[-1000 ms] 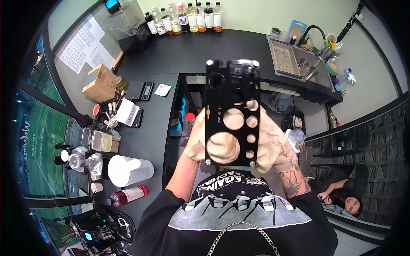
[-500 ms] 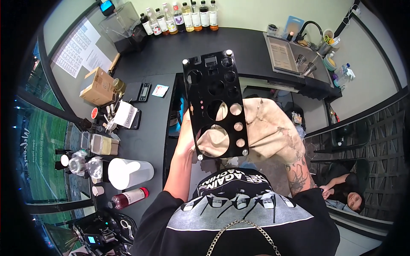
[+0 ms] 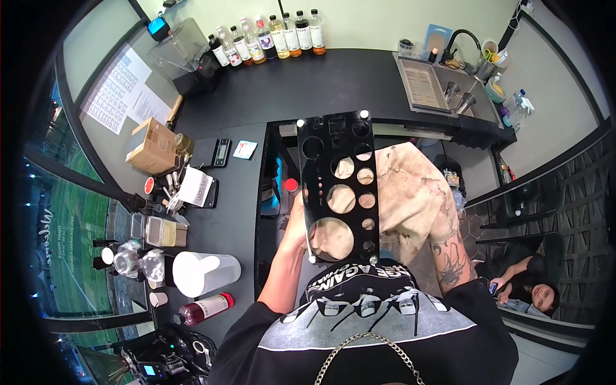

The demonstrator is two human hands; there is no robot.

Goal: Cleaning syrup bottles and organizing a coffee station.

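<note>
A black rack [image 3: 324, 168], a flat panel with round holes of several sizes and pale knobs at its corners, is held up in front of my chest. My left hand [image 3: 297, 223] grips its left edge, the fingers mostly hidden behind the panel. A stained beige cloth [image 3: 407, 183] hangs from my right hand [image 3: 445, 221] and spreads behind the rack, showing through many of the holes. The cloth covers most of the right hand's fingers. Whether the cloth presses against the panel I cannot tell.
A black counter [image 3: 276, 90] wraps round the far and left sides. Several bottles [image 3: 276, 38] line the back wall. On the left stand a white pitcher [image 3: 208, 273], a red bottle [image 3: 205, 309] and a cardboard box [image 3: 152, 147]. A seated person [image 3: 523, 282] is at the right.
The rack has shifted right and nearer my body and looks more upright. More of the cloth shows through its holes. A red cap now shows beside the rack's left edge.
</note>
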